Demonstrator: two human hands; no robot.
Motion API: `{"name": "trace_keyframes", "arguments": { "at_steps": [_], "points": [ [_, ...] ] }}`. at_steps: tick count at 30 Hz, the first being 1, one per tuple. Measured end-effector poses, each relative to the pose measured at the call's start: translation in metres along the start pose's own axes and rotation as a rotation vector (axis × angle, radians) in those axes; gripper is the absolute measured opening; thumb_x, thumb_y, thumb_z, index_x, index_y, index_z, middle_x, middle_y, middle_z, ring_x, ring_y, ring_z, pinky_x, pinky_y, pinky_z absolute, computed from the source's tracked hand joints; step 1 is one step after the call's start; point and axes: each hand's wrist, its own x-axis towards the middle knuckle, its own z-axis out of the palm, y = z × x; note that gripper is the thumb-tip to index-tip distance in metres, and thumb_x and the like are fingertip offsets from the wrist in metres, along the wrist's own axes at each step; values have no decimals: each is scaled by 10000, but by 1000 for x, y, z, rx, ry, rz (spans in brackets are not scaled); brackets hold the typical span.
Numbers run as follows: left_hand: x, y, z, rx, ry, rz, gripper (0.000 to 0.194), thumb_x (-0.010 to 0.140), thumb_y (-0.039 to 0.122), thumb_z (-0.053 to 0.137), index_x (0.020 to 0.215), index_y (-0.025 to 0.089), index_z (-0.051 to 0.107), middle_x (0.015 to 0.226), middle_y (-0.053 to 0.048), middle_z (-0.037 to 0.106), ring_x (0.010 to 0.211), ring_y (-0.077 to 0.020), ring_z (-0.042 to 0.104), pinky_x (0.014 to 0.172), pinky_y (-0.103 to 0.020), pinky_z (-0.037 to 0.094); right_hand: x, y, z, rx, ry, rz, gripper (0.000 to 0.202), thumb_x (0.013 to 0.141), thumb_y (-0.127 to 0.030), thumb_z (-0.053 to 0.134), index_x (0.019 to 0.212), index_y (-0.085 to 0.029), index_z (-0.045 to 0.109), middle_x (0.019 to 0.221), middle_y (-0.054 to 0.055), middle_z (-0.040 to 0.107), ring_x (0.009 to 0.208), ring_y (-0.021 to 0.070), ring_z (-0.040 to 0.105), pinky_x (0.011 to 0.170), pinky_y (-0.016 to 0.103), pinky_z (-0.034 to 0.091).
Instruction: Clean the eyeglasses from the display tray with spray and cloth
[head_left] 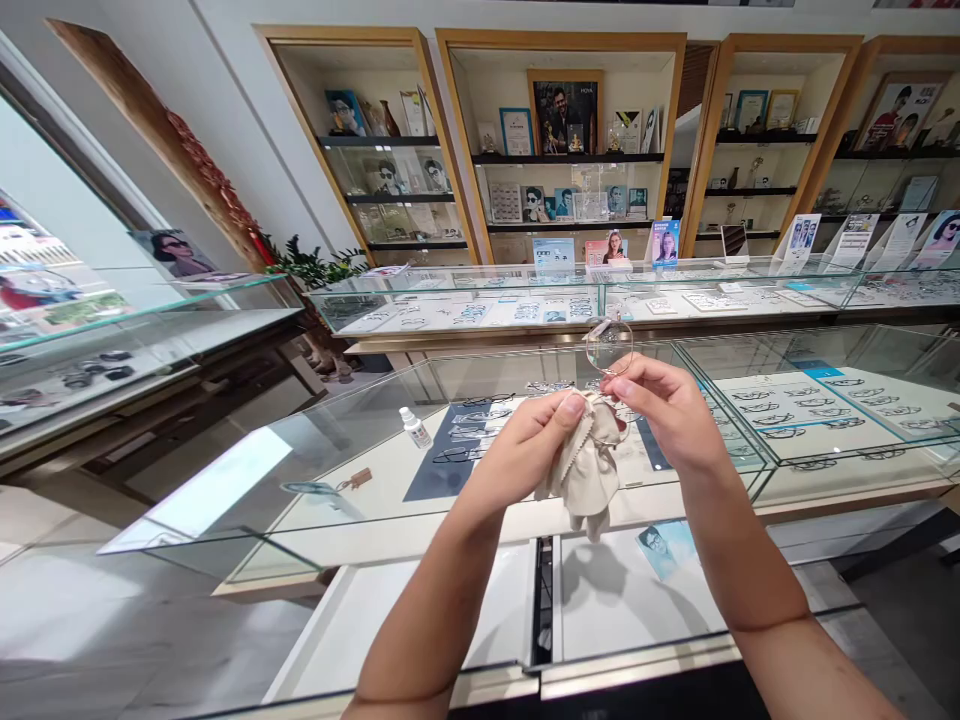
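My left hand (529, 445) is closed on a cream cleaning cloth (589, 465) with a zigzag edge, which hangs down in folds. The cloth wraps part of a pair of round, thin-rimmed eyeglasses. My right hand (664, 405) pinches the rim of these eyeglasses (610, 346) between thumb and fingers; one clear lens stands up above the fingertips. The other lens is mostly hidden by the cloth and my hands. Both hands are held up above the glass display counter. A small white spray bottle (415, 428) stands on the counter to the left of my hands.
Spectacle frames (469, 432) lie in rows inside the glass case (375, 400). Nearer to me, two white drawers (420, 610) stick out, the right one with a picture card (667, 548). Another glass counter (465, 285) and lit shelves (562, 160) stand behind.
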Motion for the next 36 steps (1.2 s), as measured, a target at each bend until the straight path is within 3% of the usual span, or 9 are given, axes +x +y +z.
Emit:
{"name": "trace_keyframes", "arguments": {
  "at_steps": [4, 10, 15, 18, 21, 25, 29, 32, 36],
  "points": [
    [3, -6, -15, -66, 101, -44, 670, 887, 796, 668, 977, 150, 820, 802, -76, 732, 740, -186, 637, 678, -273, 510, 1, 1, -13, -53, -47, -15, 260, 848, -498, 872, 748, -267, 805, 962, 49, 694, 1000, 220, 636, 917, 393, 529],
    [10, -16, -26, -193, 223, -146, 786, 802, 808, 755, 1178, 119, 808, 683, -23, 686, 606, -140, 569, 586, -244, 447, 5, 8, -24, -173, -178, 104, 253, 848, -502, 867, 771, -266, 820, 1181, 80, 697, 1129, 250, 627, 919, 413, 537],
    [16, -20, -26, -264, 221, -174, 813, 720, 800, 830, 1175, 127, 803, 799, -82, 785, 804, -239, 725, 715, -303, 552, 11, 20, -21, -193, -267, 204, 296, 827, -533, 875, 780, -244, 829, 1292, 98, 671, 1141, 252, 649, 938, 423, 542],
    [18, -20, -24, -274, 227, -161, 749, 705, 795, 844, 1059, 135, 820, 886, -119, 814, 911, -284, 757, 779, -335, 588, 14, 26, -18, -203, -249, 227, 314, 804, -535, 889, 754, -234, 814, 1293, 99, 678, 1122, 245, 665, 964, 428, 535],
    [19, -21, -23, -294, 217, -150, 698, 714, 780, 847, 979, 135, 820, 986, -145, 825, 987, -301, 765, 833, -351, 605, 16, 32, -17, -184, -230, 239, 335, 765, -537, 914, 729, -227, 792, 1174, 89, 721, 1101, 241, 678, 938, 397, 537],
    [20, -24, -22, -358, 186, -190, 733, 733, 761, 844, 1123, 142, 800, 1076, -140, 830, 1021, -309, 768, 877, -385, 612, 19, 38, -18, -144, -267, 290, 358, 754, -557, 910, 714, -232, 766, 829, 52, 736, 1118, 269, 691, 907, 382, 524],
    [20, -28, -21, -366, 177, -216, 713, 821, 692, 812, 1275, 146, 748, 1165, -138, 819, 1078, -308, 756, 945, -408, 594, 21, 40, -17, -124, -226, 267, 372, 758, -552, 902, 689, -224, 741, 841, 70, 771, 1202, 284, 686, 949, 382, 513],
    [18, -30, -21, -369, 155, -191, 697, 843, 610, 833, 1356, 157, 700, 1207, -129, 807, 1089, -276, 746, 961, -369, 576, 20, 39, -16, -144, -189, 229, 401, 764, -564, 894, 684, -213, 717, 849, 68, 768, 1009, 250, 709, 867, 364, 519],
    [18, -30, -22, -363, 132, -209, 722, 806, 591, 884, 1357, 166, 692, 1109, -99, 807, 926, -208, 742, 837, -295, 566, 18, 34, -14, -199, -154, 174, 408, 810, -586, 852, 722, -217, 704, 729, 17, 690, 735, 185, 605, 736, 341, 486]
  ]
}}
